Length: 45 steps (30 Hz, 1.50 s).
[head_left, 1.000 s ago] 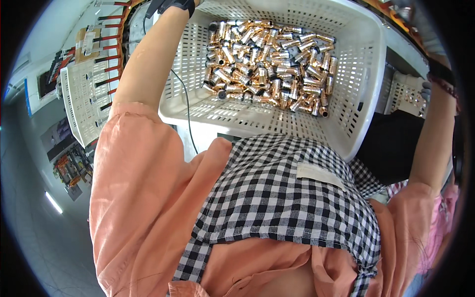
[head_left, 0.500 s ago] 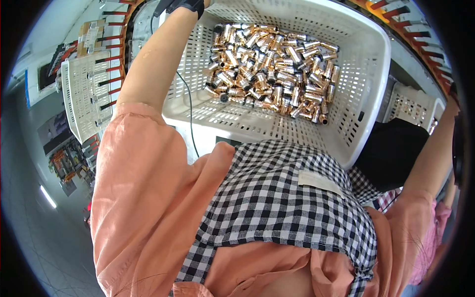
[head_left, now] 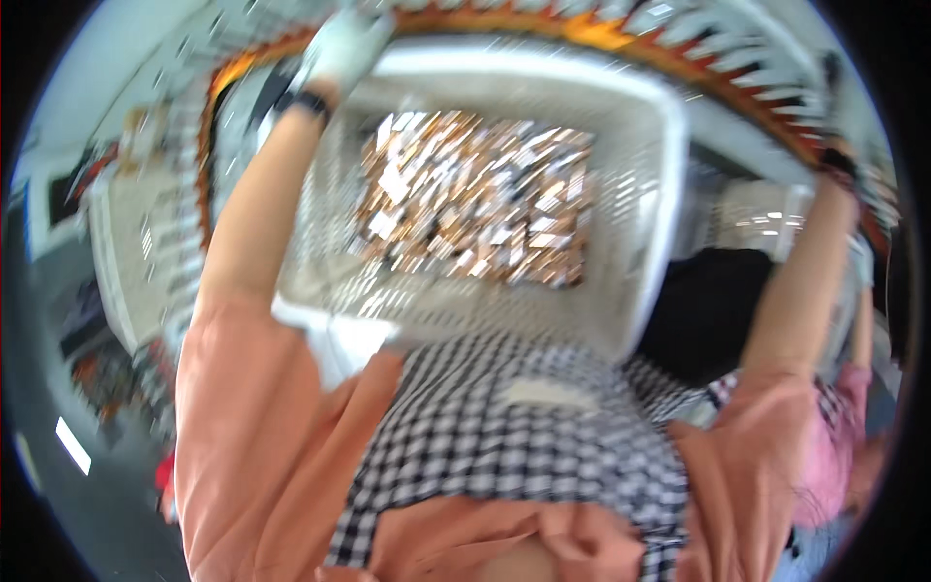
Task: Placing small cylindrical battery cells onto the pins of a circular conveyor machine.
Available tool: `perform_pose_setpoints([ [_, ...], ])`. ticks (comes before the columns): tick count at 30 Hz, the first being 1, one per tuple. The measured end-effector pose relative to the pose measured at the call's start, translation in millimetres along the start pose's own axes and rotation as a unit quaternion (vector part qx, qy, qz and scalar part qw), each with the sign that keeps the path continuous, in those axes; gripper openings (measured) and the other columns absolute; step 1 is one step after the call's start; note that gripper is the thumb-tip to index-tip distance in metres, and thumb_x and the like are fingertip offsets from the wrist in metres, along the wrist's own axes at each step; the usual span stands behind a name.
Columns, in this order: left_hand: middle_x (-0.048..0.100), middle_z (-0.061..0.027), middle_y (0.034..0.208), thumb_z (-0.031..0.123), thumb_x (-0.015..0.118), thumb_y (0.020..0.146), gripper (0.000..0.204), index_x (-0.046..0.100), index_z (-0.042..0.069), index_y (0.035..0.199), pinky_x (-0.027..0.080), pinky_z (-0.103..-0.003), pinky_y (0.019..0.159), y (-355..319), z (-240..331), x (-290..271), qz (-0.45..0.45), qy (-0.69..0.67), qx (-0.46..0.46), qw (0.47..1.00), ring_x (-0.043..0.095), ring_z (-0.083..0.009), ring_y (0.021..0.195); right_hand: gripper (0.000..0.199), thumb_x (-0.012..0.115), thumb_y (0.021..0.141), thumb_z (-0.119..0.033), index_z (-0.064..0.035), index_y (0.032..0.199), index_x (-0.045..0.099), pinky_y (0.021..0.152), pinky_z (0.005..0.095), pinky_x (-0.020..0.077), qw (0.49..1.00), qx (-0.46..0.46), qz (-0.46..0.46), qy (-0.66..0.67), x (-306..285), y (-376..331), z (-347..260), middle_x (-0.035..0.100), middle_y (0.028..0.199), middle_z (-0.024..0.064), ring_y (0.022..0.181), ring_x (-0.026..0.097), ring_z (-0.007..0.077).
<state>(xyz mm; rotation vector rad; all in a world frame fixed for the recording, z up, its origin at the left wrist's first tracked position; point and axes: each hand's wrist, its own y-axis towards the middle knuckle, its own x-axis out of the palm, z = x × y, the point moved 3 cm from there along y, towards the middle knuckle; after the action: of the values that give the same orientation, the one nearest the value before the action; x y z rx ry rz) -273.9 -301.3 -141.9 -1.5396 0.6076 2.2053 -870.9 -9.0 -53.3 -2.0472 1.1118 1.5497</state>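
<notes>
My left hand (head_left: 344, 47), in a pale glove with a dark band at the wrist, reaches past the far left corner of a white plastic basket (head_left: 669, 194). It is at the orange-edged conveyor rail (head_left: 465, 19); motion smears its fingers and whatever they may touch. Inside the basket lies a heap of small shiny copper-and-silver cylindrical parts (head_left: 475, 194), blurred now. My right arm stretches to the far right, and my right hand (head_left: 836, 121) is a dark smear among the rail's upright pieces. Its fingers do not show clearly.
Rows of red-and-metal upright pieces (head_left: 752, 78) line the curved rail beyond the basket. A second light basket (head_left: 761, 213) stands at right, beside a dark rounded shape (head_left: 708, 310). Another pale crate (head_left: 145, 247) is at left. A person's pink sleeve (head_left: 839, 446) shows at the right edge.
The view has tilted, so the basket sits lower and further left, and more of the rail shows. My left hand has come into view at the top. The picture has become blurred.
</notes>
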Motion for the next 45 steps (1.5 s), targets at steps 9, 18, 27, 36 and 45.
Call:
perform_pose_setpoints([
  [9,0.07,-0.0234,0.096,0.039,0.057,0.093,0.036,0.074,0.008,0.101,0.052,-0.05,0.081,-1.9,-7.1,21.6,-0.061,-0.033,-0.039,0.997,0.066,-0.0437,0.094,0.042,0.056,0.103,-0.026,0.0005,0.136,0.056,0.098,0.0391,0.0536,0.706,0.168,0.228,0.649,-2.7,-25.9,22.8,0.069,0.127,0.0161,0.112,0.069,0.028],
  [18,0.071,-0.022,0.091,0.037,0.058,0.094,0.035,0.075,0.007,0.103,0.053,-0.047,0.081,18.1,4.7,32.1,-0.071,-0.031,-0.052,0.996,0.069,-0.0412,0.09,0.032,0.057,0.1,-0.022,0.0023,0.119,0.064,0.08,0.0361,0.0557,0.63,0.248,0.439,0.591,-12.3,-23.0,65.3,0.071,0.107,0.0125,0.09,0.067,0.0221],
  [27,0.073,-0.0192,0.086,0.037,0.058,0.097,0.038,0.075,0.004,0.103,0.053,-0.044,0.078,11.8,8.8,27.1,-0.089,-0.049,-0.076,0.992,0.071,-0.0362,0.083,0.026,0.06,0.095,-0.034,-0.0107,0.086,0.066,0.061,0.0341,0.0449,0.667,0.267,0.286,0.634,29.4,-2.1,98.1,0.065,0.08,0.0031,0.069,0.059,0.0176],
  [36,0.073,-0.0187,0.084,0.035,0.058,0.096,0.036,0.075,0.004,0.103,0.053,-0.043,0.077,11.3,18.5,21.3,-0.082,-0.048,-0.073,0.993,0.072,-0.0347,0.08,0.033,0.069,0.093,-0.041,-0.0139,0.106,0.081,0.072,0.0333,0.0512,0.926,0.088,0.12,0.348,25.6,-31.8,9.5,0.073,0.082,0.0059,0.074,0.064,0.0173],
  [45,0.073,-0.0206,0.089,0.036,0.058,0.095,0.037,0.076,0.006,0.104,0.053,-0.046,0.081,17.6,2.8,36.9,-0.102,-0.011,-0.075,0.992,0.071,-0.0389,0.088,0.039,0.065,0.093,-0.034,-0.0086,0.122,0.071,0.079,0.0451,0.0563,0.907,-0.001,0.317,0.278,2.0,-31.0,-23.0,0.075,0.09,0.0208,0.082,0.072,0.0372],
])
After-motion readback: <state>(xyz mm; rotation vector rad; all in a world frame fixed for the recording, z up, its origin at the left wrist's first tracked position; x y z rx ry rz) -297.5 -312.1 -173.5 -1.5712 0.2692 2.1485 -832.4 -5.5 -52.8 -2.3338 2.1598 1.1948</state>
